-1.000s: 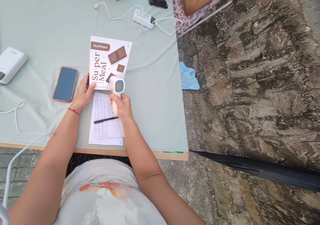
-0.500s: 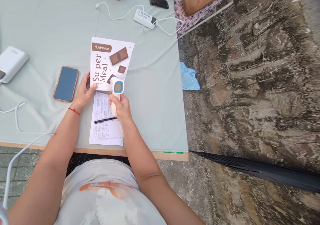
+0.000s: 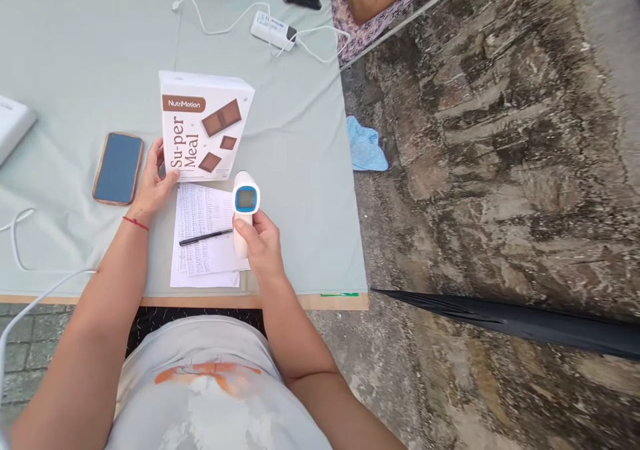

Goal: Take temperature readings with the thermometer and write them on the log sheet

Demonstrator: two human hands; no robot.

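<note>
Head view: L hand (image 3: 156, 187) partly curled on lower-L corner of white box (image 3: 207, 130), thumb on front, other fingers mostly hidden; box tilted up at bench (image 3: 305, 203). R hand (image 3: 264, 242) closed round grip of gun-type device (image 3: 246, 199) w/ blue-framed screen, near box's lower-R corner, apart. Phone (image 3: 118, 169) lies L of box; papers (image 3: 213, 257) w/ blk pen (image 3: 205, 237) atop, just nearside of box.

The head-worn camera is looking forward and steeply down, over the wearer's shirt (image 3: 215, 403), onto the desk (image 3: 300, 190).
</note>
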